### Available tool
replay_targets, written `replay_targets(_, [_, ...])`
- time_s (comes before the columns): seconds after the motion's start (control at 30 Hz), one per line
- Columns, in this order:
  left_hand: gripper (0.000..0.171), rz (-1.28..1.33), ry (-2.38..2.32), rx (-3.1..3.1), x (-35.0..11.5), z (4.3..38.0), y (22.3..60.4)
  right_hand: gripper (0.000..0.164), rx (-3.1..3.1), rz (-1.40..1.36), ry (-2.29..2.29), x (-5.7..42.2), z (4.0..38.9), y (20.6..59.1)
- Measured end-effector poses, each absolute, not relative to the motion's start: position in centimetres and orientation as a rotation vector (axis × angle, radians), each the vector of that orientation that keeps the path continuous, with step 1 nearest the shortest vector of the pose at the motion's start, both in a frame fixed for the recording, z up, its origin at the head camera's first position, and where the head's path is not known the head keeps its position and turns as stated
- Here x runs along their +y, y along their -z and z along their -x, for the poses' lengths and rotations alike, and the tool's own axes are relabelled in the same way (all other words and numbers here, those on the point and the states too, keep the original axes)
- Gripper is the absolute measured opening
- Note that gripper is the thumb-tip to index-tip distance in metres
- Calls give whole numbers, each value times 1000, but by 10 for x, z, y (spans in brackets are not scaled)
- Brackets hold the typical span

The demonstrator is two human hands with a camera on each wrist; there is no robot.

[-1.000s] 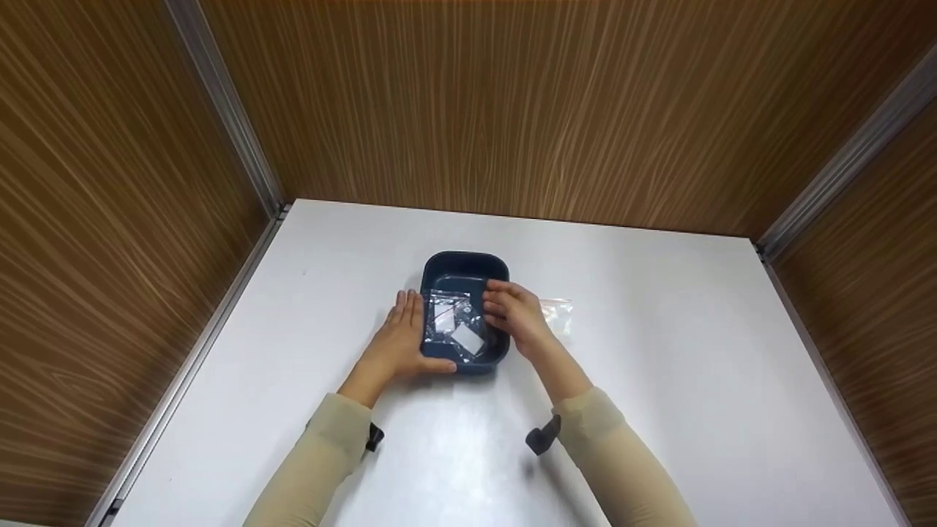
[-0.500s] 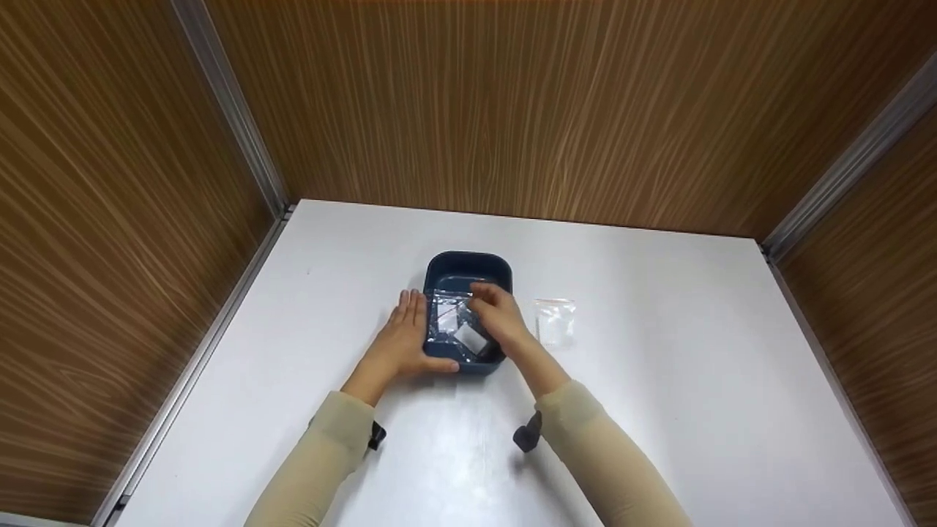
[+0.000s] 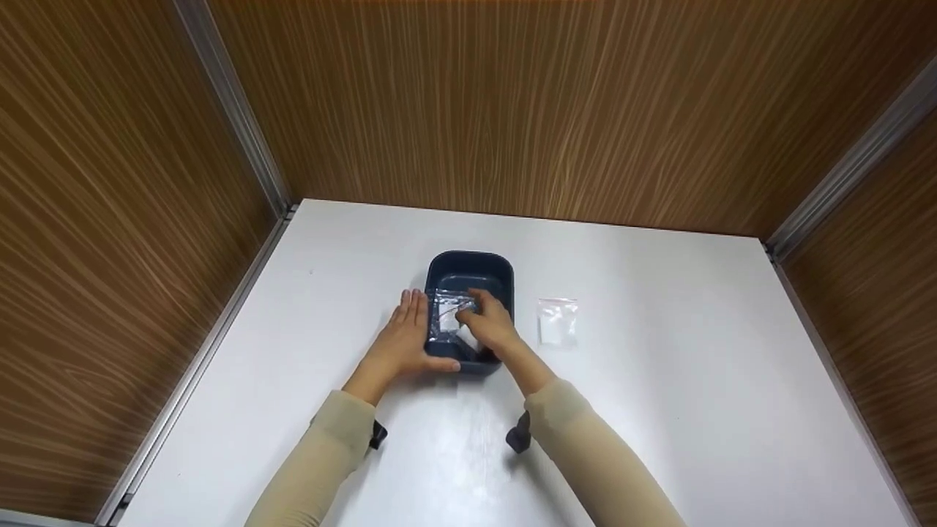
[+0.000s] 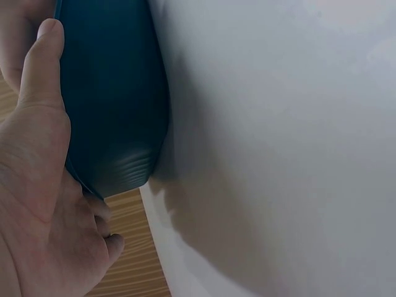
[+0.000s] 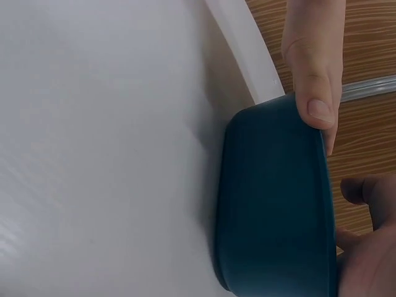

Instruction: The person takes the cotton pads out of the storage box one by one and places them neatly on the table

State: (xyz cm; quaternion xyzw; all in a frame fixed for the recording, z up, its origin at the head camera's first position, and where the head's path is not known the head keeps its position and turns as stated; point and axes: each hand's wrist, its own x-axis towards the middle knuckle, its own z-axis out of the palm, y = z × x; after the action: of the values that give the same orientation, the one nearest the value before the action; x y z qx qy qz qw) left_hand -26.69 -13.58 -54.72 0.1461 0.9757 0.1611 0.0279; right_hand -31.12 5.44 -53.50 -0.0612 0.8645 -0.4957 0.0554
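A dark blue rectangular bin (image 3: 468, 265) stands on the table, with clear zip bags (image 3: 443, 337) holding white pieces inside it. My left hand (image 3: 399, 342) lies along the bin's left side, fingers straight, its thumb on the near rim. In the left wrist view that thumb (image 4: 42, 68) presses along the rim of the bin (image 4: 114, 93). My right hand (image 3: 492, 322) reaches in over the right rim, above the bags, with thumb and index finger apart. Its other fingers are hidden. In the right wrist view the right hand (image 5: 374, 260) is partly behind the bin wall (image 5: 272, 198).
One more clear zip bag (image 3: 558, 322) with a white piece inside lies flat on the white table (image 3: 659, 366), right of the bin. Wood-grain panels (image 3: 512, 110) with metal edge rails enclose the back and both sides.
My right hand has moved left from the bin's right rim to over the bags inside, uncovering the zip bag on the table. The left hand and bin stay in place.
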Motion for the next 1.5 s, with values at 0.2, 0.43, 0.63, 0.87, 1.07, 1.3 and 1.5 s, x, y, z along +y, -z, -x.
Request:
replay_targets(0.2, [149, -442, -486, 3020, -136, 267, 548, 60, 2778, 185, 1370, 49, 311, 541])
replay_targets(0.43, [150, -439, -500, 3005, -135, 268, 548, 62, 2785, 156, 1301, 48, 313, 545])
replay_targets(0.63, [148, -456, -506, 3003, -135, 268, 548, 63, 2639, 118, 1462, 47, 311, 546])
replay_targets(0.87, [149, -439, -471, 3003, -135, 268, 549, 50, 2646, 108, 1471, 47, 311, 548])
replay_targets(1.07, [150, -428, -501, 2990, -136, 267, 549, 31, 2699, 142, 1447, 45, 311, 549])
replay_targets(1.3, [149, -429, -501, 2991, -137, 268, 550, 32, 2699, 135, 1485, 44, 312, 550])
replay_targets(1.5, [149, -419, -486, 2984, -137, 268, 550, 41, 2725, 142, 1513, 43, 310, 550])
